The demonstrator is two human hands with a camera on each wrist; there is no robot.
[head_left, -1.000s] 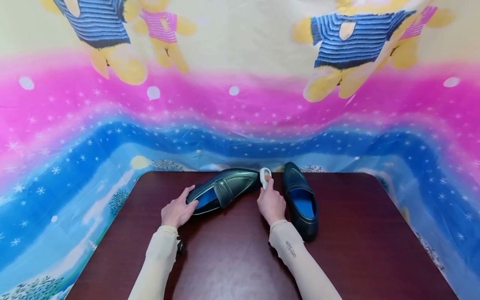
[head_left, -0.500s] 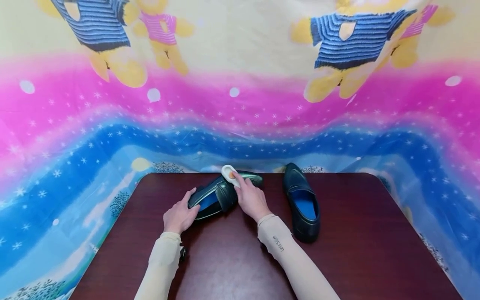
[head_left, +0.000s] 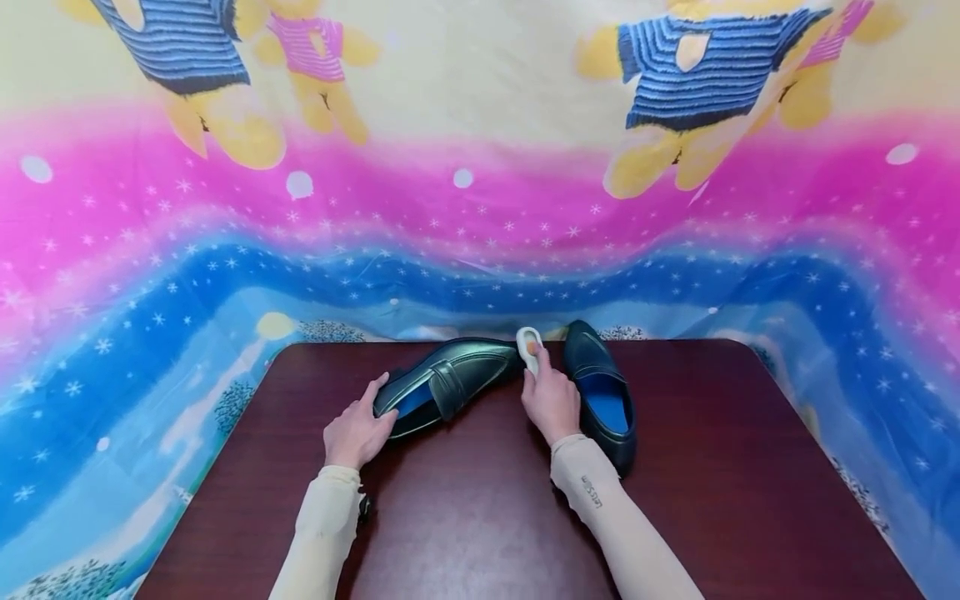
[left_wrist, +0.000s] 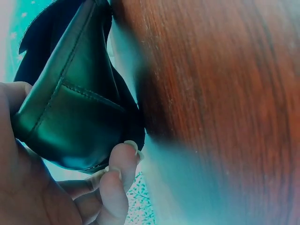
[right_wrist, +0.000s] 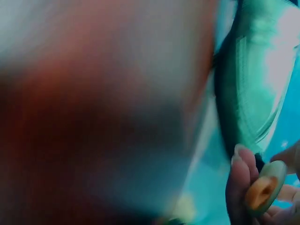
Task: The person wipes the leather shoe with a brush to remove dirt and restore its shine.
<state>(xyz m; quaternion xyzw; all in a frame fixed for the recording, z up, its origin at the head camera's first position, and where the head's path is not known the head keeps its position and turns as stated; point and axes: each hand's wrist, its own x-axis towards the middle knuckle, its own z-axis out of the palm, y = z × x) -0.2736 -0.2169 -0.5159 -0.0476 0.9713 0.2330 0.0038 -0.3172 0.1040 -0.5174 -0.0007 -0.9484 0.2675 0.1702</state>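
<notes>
A black leather loafer [head_left: 483,371] with a blue insole lies slanted near the table's back edge, its toe to the right. My left hand [head_left: 360,429] grips its heel; in the left wrist view the thumb is at the opening and fingers curl around the heel [left_wrist: 75,122]. Just off the toe, my right hand [head_left: 553,404] pinches a small white brush [head_left: 523,337] with an oval end and an orange patch. In the right wrist view that brush [right_wrist: 265,190] is at the loafer's toe [right_wrist: 248,112], where a dark tuft shows; contact is unclear.
A matching loafer [head_left: 588,354] stands just right of my right hand, toe toward the back edge. Both shoes are on a dark red-brown table [head_left: 465,508] with rounded corners. A printed curtain [head_left: 465,225] hangs close behind and beside it.
My right hand first swept the brush left onto the loafer's strap area, then back right to the toe tip. The left hand keeps its grip on the heel.
</notes>
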